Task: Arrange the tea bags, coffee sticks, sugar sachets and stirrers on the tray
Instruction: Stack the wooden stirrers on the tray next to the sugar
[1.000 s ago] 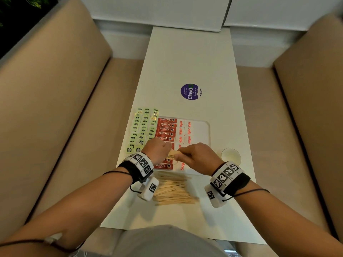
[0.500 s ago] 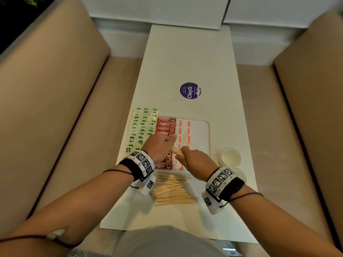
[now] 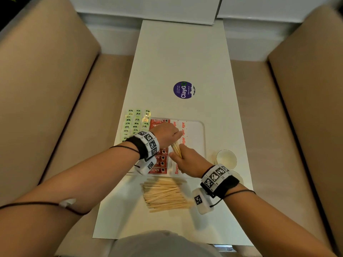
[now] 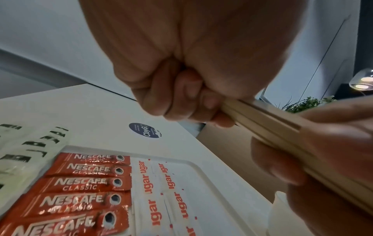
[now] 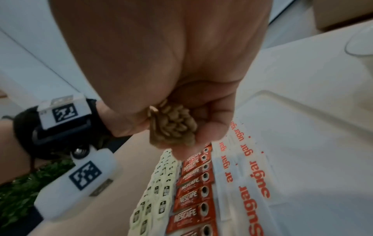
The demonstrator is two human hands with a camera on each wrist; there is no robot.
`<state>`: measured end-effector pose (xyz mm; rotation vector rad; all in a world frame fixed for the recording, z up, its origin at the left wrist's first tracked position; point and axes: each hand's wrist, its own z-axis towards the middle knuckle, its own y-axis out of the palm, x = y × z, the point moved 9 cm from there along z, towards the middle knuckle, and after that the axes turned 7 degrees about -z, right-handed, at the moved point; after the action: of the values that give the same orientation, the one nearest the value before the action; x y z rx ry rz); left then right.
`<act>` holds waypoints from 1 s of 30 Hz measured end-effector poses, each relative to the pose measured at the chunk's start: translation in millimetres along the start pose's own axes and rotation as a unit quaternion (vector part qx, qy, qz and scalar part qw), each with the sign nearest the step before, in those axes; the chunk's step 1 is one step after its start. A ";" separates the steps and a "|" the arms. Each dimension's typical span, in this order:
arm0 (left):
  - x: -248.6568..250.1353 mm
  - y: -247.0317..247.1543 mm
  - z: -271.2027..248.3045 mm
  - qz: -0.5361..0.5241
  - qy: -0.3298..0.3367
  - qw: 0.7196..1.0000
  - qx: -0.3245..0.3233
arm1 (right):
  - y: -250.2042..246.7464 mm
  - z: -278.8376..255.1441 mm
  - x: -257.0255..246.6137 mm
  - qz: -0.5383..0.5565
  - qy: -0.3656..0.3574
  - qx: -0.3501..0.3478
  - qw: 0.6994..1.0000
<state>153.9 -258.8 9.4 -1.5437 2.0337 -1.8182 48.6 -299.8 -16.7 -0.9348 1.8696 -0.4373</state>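
Observation:
Both hands hold one bundle of wooden stirrers (image 3: pixel 176 148) above the white tray (image 3: pixel 201 138). My left hand (image 3: pixel 169 135) grips its far end, fingers curled round the sticks (image 4: pixel 262 123). My right hand (image 3: pixel 185 158) grips the near end, and the stick tips (image 5: pixel 173 126) show in its fist. On the tray lie a column of red coffee sticks (image 3: pixel 160 164) and white sugar sachets (image 3: pixel 183 127). Green tea bags (image 3: pixel 133 123) lie in rows left of the coffee sticks. A loose pile of stirrers (image 3: pixel 165 195) sits on the table in front of the tray.
Two paper cups (image 3: pixel 226 157) stand just right of the tray. A round purple sticker (image 3: pixel 183 89) is on the white table (image 3: pixel 185 52) beyond it. Beige bench seats (image 3: pixel 46 89) flank the narrow table on both sides.
The bundle has turned from lying crosswise to pointing away from me. My left hand has moved farther out over the coffee sticks; my right hand has shifted slightly toward me.

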 end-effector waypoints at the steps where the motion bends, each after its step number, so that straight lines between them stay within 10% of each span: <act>1: 1.1 -1.0 5.4 0.004 0.004 1.000 -0.007 | -2.2 2.7 2.4 -0.005 0.007 0.012 1.000; 8: -9.8 4.1 44.7 -0.030 -0.017 0.999 -0.022 | -11.0 24.3 28.5 -0.035 0.083 0.067 0.994; 15: -43.0 -13.8 72.4 -0.104 -0.089 0.986 0.094 | -32.3 61.2 73.5 -0.019 0.190 0.105 0.976; 30: -52.6 30.9 117.6 0.012 -0.080 0.996 0.035 | -35.4 108.2 119.7 -0.046 0.316 0.085 0.944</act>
<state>229.1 -318.0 -82.2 -1.5830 1.8884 -1.6784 129.3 -403.3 -116.8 -0.8211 2.3124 -1.0345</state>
